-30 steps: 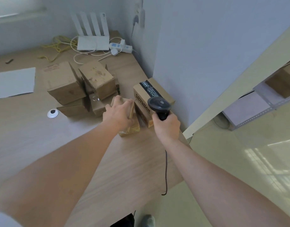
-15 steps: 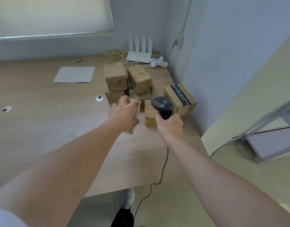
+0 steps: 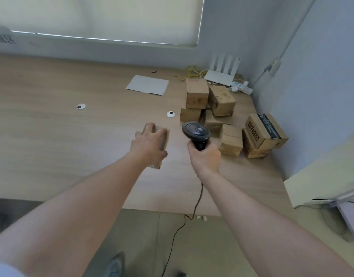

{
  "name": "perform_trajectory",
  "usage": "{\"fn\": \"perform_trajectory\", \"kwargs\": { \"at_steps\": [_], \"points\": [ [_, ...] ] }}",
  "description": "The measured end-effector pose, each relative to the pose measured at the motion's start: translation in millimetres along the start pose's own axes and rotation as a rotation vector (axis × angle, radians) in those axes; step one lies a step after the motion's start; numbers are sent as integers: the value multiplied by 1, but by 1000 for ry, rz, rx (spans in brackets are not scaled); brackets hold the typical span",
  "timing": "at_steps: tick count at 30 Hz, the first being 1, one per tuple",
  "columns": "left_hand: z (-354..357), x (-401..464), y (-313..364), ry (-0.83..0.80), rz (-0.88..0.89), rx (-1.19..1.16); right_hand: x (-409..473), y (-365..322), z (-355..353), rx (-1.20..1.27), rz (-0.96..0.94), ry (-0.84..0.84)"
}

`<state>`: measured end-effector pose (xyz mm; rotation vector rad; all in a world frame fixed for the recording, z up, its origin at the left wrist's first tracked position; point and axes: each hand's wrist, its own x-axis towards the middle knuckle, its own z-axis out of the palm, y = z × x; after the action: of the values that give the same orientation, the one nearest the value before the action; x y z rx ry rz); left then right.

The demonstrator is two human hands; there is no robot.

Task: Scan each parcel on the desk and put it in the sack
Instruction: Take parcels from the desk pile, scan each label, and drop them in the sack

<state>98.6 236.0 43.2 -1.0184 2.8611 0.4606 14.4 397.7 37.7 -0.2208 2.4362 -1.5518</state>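
Note:
My left hand [image 3: 150, 145] grips a small brown cardboard parcel [image 3: 165, 134] from above, held over the wooden desk [image 3: 72, 148], to the left of the pile. My right hand [image 3: 204, 156] grips the handle of a black barcode scanner [image 3: 195, 131], whose head sits to the right of the parcel. Several more brown parcels [image 3: 210, 102] lie stacked at the desk's right end, with one lone parcel [image 3: 231, 139] and a printed box with black tape [image 3: 265, 129] nearer the wall. No sack is in view.
A white sheet of paper [image 3: 147, 84] lies behind the parcels. A white router [image 3: 222, 73] and a power strip [image 3: 242, 86] with cables sit in the back corner. Two cable grommets [image 3: 170, 114] dot the desk. The scanner cable [image 3: 194, 206] hangs over the front edge to the floor.
My left hand has carried the small parcel leftward, away from the pile. The view has swung left and pulled back, and the scanner has stayed in my right hand.

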Motion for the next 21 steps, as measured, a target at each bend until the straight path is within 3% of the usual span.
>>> {"fn": "perform_trajectory", "kwargs": {
  "at_steps": [13, 21],
  "points": [
    [-38, -2, -206, -31, 68, -8, -82, -57, 172, 28, -7, 57],
    [-52, -1, -293, -53, 49, -13, -107, -80, 244, 5, 6, 50]
  ]
}}
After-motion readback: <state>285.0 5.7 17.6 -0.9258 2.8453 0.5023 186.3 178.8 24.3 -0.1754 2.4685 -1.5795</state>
